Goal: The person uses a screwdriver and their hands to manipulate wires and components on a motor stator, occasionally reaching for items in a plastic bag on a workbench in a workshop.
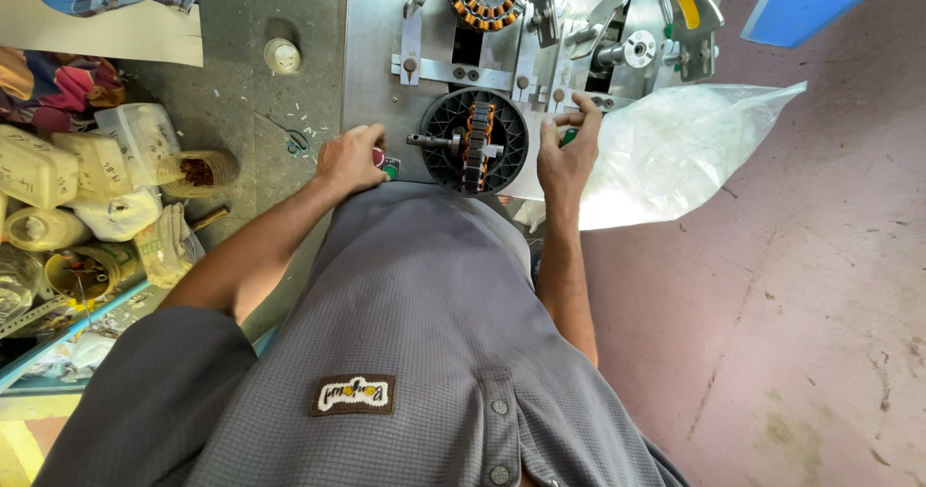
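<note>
Head view: black round fixture (473, 140) lies between left hand (349, 159), curled over buttons (388, 166), and half-open right hand (567, 149).

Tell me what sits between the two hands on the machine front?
In the head view, a round black holder carrying a copper-wound stator on a shaft lies between the left hand and the right hand.

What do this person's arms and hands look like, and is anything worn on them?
Both arms are bare from above the elbow down. The left hand and the right hand wear no gloves, and no watch, ring or band shows on either. Short sleeves of a grey shirt with a fine check weave cover the upper arms; the shirt has a small dark sewn patch and buttons down the front.
</note>
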